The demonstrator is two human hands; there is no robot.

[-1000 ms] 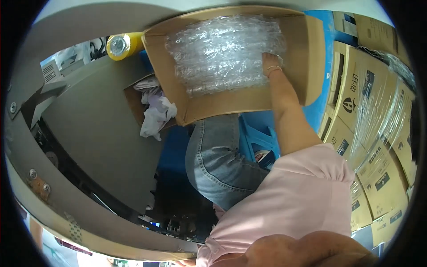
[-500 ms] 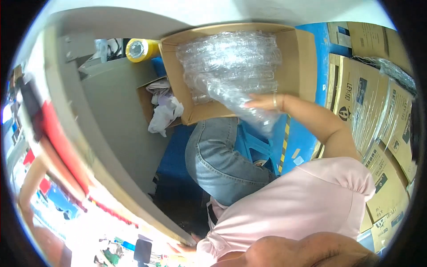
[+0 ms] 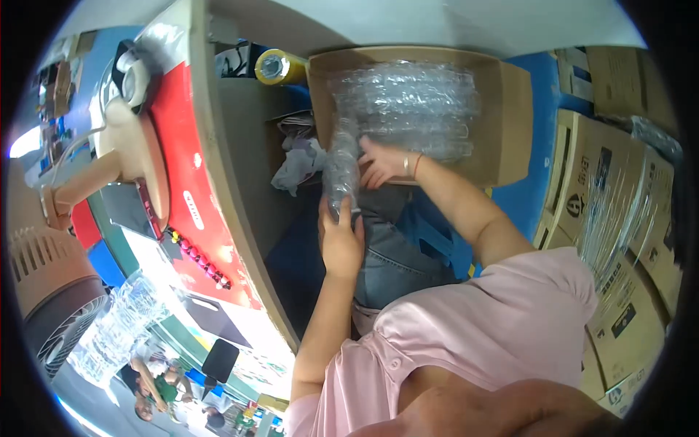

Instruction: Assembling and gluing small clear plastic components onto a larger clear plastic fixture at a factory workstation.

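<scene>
My left hand [image 3: 340, 240] grips the near end of a long, clear plastic-wrapped bundle [image 3: 341, 164], fingers wrapped round it. The bundle stands out from the near left corner of a cardboard box [image 3: 515, 120], its far end over the box's rim. What is inside the wrap is too blurred to tell. Beside the bundle, my right hand [image 3: 389, 162] hovers at the box's near edge, its fingers apart and holding nothing; whether its fingertips touch the bundle is unclear. Several similar clear bundles [image 3: 415, 98] lie side by side in the box.
Left of the box are a yellow tape roll [image 3: 282, 68] and crumpled white plastic bags [image 3: 300, 164]. A table with a red covering [image 3: 196, 164] and a fan [image 3: 54, 269] runs along the left. Wrapped cartons [image 3: 611, 182] stack up at right; a blue stool [image 3: 437, 237] stands below.
The bundle has swung from the box's near right to its near left. My left hand has come up from the table side and taken hold of it; my right hand has moved left and let go.
</scene>
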